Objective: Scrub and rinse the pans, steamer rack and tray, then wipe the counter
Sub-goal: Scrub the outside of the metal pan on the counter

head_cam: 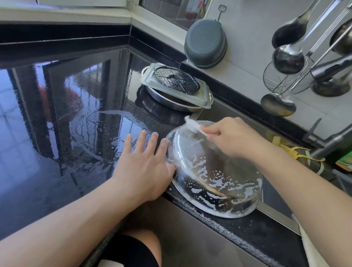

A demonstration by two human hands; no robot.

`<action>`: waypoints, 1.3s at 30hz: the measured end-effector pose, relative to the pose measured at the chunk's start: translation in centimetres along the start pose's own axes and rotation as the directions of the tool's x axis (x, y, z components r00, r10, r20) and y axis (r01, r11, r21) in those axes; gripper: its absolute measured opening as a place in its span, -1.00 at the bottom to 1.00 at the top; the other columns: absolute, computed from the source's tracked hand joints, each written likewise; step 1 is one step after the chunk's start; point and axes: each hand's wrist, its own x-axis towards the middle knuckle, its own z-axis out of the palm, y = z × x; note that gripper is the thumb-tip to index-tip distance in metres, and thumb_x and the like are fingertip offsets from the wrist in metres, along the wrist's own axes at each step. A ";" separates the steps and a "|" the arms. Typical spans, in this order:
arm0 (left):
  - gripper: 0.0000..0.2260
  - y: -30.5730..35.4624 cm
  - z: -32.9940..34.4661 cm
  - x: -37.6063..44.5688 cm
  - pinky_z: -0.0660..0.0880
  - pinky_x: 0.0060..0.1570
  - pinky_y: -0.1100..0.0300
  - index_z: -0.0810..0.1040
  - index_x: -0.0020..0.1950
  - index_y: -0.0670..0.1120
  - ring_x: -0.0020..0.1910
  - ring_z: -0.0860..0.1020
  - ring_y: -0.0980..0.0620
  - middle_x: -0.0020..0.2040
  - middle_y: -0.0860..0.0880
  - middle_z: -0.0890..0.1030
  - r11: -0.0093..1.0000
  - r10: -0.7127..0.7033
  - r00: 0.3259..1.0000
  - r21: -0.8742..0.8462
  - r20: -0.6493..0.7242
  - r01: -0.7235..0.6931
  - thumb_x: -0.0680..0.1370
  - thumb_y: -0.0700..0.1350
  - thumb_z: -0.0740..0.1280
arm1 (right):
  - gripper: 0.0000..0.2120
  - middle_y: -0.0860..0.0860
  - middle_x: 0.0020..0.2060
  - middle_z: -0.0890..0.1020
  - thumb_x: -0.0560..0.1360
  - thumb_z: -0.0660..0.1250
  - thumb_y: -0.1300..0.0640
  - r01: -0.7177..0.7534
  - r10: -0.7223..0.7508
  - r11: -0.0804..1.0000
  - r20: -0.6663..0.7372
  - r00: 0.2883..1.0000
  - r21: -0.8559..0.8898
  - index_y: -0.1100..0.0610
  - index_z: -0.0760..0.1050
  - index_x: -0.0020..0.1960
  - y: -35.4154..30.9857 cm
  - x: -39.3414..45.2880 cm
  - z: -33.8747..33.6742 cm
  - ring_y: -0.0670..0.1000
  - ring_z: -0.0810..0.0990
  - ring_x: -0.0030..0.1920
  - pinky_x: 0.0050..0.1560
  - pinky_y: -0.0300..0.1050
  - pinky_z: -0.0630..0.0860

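The counter (66,106) is black polished stone, wet and mirror-glossy, while its front edge shows a fine speckled grain. The pan (214,175) is thin shiny metal, smeared with white soap foam and droplets. The scrubbing pad (190,125) looks like a pale, fibrous, matt cloth. Farther back, the steamer rack (175,79) is perforated bright metal, lying on a dull satin metal tray (201,99), over a glossy steel dish (169,103). The basin (206,43) against the wall looks like matt grey plastic. The hanging ladles (289,56) are polished metal, and the skimmer (281,81) is fine wire mesh.
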 end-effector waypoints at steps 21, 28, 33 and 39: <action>-0.18 0.0 0.0 0.0 -0.11 0.57 -0.25 -0.14 0.67 -0.04 0.64 -0.11 -0.22 0.68 -0.11 -0.07 1.000 0.004 1.000 0.012 -0.001 -0.004 0.41 0.14 -0.48 | -0.64 0.13 0.09 0.63 0.60 0.24 0.11 -0.247 0.248 0.962 -0.005 0.969 -0.114 -0.12 0.57 0.34 3.8 0.5 -1.6 0.18 0.59 -0.08 -0.08 -0.02 0.58; -0.20 -0.1 0.2 0.1 -0.10 0.57 -0.26 -0.14 0.67 -0.04 0.64 -0.11 -0.23 0.68 -0.11 -0.07 1.000 0.001 1.000 0.014 0.001 -0.001 0.43 0.14 -0.46 | -0.68 -0.08 0.03 0.61 0.61 0.29 0.01 -0.081 0.080 0.997 0.048 0.996 0.012 -0.24 0.56 0.32 1.8 -1.1 -0.5 -0.09 0.51 -0.24 -0.27 -0.23 0.39; -0.19 0.0 0.1 0.0 -0.09 0.57 -0.25 -0.11 0.67 -0.04 0.64 -0.09 -0.22 0.68 -0.11 -0.05 1.000 0.002 1.000 0.017 -0.005 -0.001 0.43 0.14 -0.45 | -0.60 0.12 0.15 0.62 0.61 0.17 0.11 -0.262 0.256 0.937 -0.058 0.965 -0.232 -0.14 0.52 0.39 3.9 -1.1 -0.7 0.20 0.59 0.06 0.06 0.01 0.59; -0.18 0.0 0.1 0.1 -0.08 0.56 -0.25 -0.10 0.67 -0.05 0.64 -0.07 -0.22 0.67 -0.10 -0.02 0.999 0.001 1.000 0.040 -0.015 0.000 0.41 0.13 -0.46 | -0.66 0.04 0.20 0.62 0.60 0.23 0.05 -0.202 0.200 0.971 -0.031 0.979 -0.131 -0.15 0.56 0.33 3.1 -1.9 -0.7 0.16 0.61 0.04 0.04 -0.01 0.59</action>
